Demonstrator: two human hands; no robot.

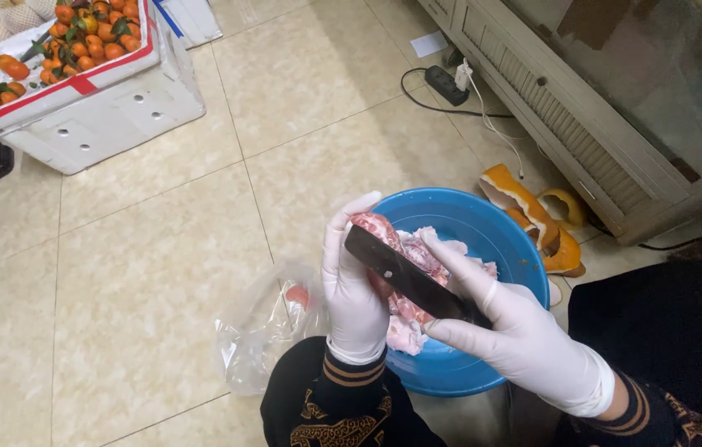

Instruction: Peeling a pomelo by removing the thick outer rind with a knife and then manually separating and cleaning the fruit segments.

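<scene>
one cleaver (404,277); two gloved hands; one basin (508,240)

white fruit box (111,116) top left, clear bag (256,331)

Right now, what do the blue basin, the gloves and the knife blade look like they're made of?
Blue basin: likely plastic, smooth, uniform colour with a soft sheen. Gloves on the left hand and right hand: thin white latex or similar, clinging and wrinkled. Knife blade: dark metal, probably steel, dull and flat.
</scene>
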